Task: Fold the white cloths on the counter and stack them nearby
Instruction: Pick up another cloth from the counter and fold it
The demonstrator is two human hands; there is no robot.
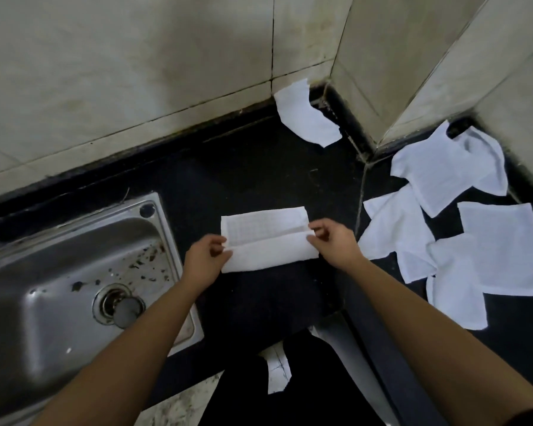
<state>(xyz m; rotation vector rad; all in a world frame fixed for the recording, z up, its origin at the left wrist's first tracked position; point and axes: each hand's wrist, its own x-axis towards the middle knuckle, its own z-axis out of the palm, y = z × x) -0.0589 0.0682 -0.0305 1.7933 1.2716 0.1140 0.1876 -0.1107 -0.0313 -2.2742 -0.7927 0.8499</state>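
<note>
A white cloth (268,238) lies on the black counter (259,179) in front of me, its near half folded up over the middle. My left hand (208,256) pinches the folded edge at the cloth's left end. My right hand (333,238) pinches the same edge at the right end. Several unfolded white cloths (462,229) lie scattered in an overlapping heap on the counter to the right. One more white cloth (305,115) rests at the back, leaning against the tiled wall corner.
A steel sink (74,272) with a drain plug is set into the counter to the left. Tiled walls (136,72) close off the back and the right. The counter's front edge runs below my forearms, with dark trousers and floor beneath.
</note>
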